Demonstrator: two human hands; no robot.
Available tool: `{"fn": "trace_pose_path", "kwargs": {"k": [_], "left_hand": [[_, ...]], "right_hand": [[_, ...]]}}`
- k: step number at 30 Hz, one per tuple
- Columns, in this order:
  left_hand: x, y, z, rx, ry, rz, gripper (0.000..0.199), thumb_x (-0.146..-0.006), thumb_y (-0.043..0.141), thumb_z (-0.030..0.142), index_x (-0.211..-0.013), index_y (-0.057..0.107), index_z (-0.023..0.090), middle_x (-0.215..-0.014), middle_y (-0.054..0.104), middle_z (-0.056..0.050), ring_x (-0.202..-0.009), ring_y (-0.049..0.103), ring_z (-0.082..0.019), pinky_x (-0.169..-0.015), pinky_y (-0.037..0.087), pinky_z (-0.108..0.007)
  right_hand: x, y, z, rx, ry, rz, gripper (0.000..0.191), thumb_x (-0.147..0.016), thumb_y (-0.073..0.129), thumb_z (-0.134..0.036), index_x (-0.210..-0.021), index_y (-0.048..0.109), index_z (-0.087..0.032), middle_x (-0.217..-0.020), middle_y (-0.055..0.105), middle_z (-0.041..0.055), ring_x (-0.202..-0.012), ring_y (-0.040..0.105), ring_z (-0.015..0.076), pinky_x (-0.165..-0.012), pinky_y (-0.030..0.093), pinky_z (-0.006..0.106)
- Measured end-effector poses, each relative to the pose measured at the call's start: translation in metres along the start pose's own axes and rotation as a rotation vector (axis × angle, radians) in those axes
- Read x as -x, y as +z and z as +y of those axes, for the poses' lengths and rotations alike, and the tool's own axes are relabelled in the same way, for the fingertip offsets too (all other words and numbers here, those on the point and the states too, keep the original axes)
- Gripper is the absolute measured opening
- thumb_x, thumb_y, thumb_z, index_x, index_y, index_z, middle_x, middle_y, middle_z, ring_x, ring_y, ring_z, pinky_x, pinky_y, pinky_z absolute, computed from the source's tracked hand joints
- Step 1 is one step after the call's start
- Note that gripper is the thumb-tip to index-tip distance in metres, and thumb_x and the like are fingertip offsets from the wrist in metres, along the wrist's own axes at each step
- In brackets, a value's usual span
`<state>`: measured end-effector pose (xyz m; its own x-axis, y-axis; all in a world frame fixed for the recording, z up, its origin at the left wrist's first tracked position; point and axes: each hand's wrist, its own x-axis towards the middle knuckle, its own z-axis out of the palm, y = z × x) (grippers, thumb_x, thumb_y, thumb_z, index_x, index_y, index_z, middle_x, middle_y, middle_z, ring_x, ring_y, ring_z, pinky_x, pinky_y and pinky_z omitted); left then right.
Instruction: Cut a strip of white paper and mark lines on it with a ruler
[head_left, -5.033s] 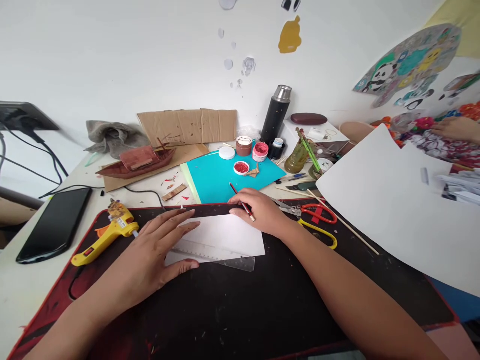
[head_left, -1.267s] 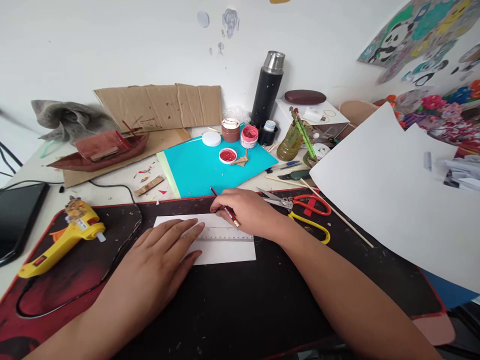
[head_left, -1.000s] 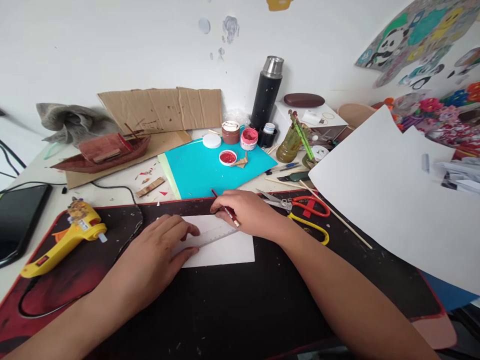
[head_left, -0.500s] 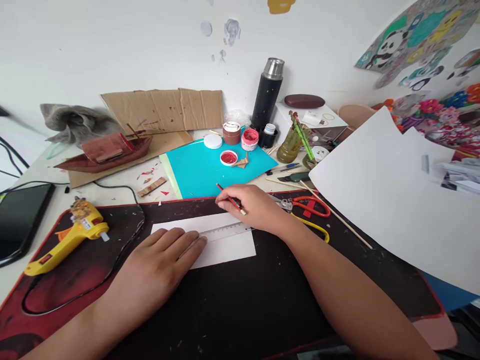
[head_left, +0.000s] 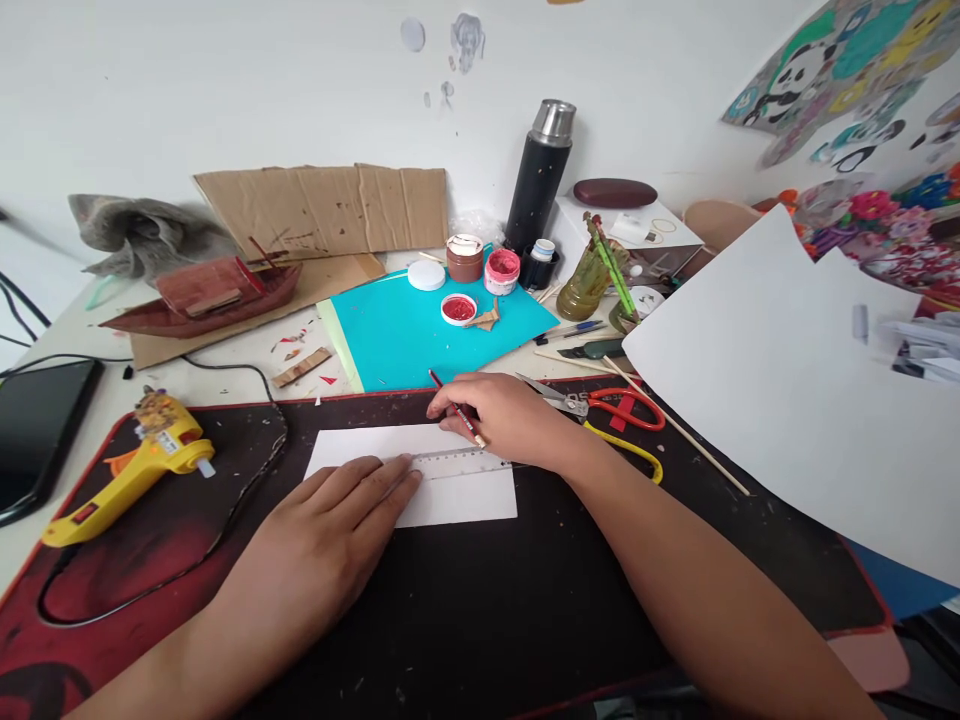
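Note:
My left hand (head_left: 322, 530) lies flat, fingers stretched out over the left part of a clear ruler (head_left: 461, 462), pressing it onto a white sheet of paper (head_left: 461, 500). The paper lies on the black desk mat. My right hand (head_left: 499, 415) is closed around a red and black pencil (head_left: 459, 408), just beyond the ruler's right part. The pencil is tilted, its pale end towards me and its other end pointing away to the left. Right of this hand rest scissors (head_left: 626, 408) with red and yellow handles. The ruler's left end is hidden under my left fingers.
A yellow glue gun (head_left: 135, 475) with its cord is on the left, below a brown model boat (head_left: 206, 298). Paint pots stand on a blue sheet (head_left: 405, 345); a black thermos (head_left: 538, 175) is behind. A large white sheet (head_left: 780, 390) curls up at right, beside a thin stick (head_left: 690, 440).
The paper and ruler have turned slightly clockwise and now lie more level. My left hand still presses the ruler, and my right hand keeps hold of the pencil. The view has shifted a little.

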<state>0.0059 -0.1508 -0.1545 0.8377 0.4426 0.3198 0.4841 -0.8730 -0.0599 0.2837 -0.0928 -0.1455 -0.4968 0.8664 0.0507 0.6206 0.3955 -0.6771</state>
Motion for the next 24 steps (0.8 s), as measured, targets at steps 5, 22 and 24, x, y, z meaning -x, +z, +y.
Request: {"fn": "trace_pose_path", "kwargs": {"k": [5, 22, 24], "left_hand": [[-0.003, -0.001, 0.011, 0.006, -0.030, 0.012, 0.035, -0.112, 0.052, 0.026, -0.142, 0.069, 0.018, -0.150, 0.072, -0.008, -0.127, 0.072, -0.031, -0.102, 0.057, -0.045], [-0.004, 0.005, 0.016, 0.017, -0.038, 0.024, 0.042, -0.114, 0.049, 0.032, -0.148, 0.065, 0.013, -0.156, 0.066, -0.010, -0.140, 0.066, -0.034, -0.109, 0.055, -0.047], [-0.004, 0.005, 0.017, 0.034, -0.043, 0.023, 0.044, -0.113, 0.050, 0.031, -0.150, 0.063, 0.012, -0.157, 0.066, -0.012, -0.140, 0.065, -0.035, -0.110, 0.054, -0.048]], "right_hand": [[0.000, 0.001, 0.001, 0.010, -0.002, -0.022, 0.016, -0.104, 0.070, -0.014, -0.111, 0.082, -0.021, -0.113, 0.080, 0.0058, -0.096, 0.070, 0.0221, -0.083, 0.047, 0.032], [-0.003, 0.003, 0.002, 0.014, -0.003, -0.029, 0.013, -0.103, 0.073, -0.011, -0.107, 0.081, -0.020, -0.110, 0.080, 0.0051, -0.096, 0.070, 0.0214, -0.081, 0.044, 0.030], [-0.002, 0.003, 0.002, 0.016, -0.001, -0.032, 0.013, -0.103, 0.073, -0.011, -0.106, 0.080, -0.021, -0.110, 0.080, 0.0045, -0.096, 0.070, 0.0214, -0.081, 0.044, 0.030]]}}
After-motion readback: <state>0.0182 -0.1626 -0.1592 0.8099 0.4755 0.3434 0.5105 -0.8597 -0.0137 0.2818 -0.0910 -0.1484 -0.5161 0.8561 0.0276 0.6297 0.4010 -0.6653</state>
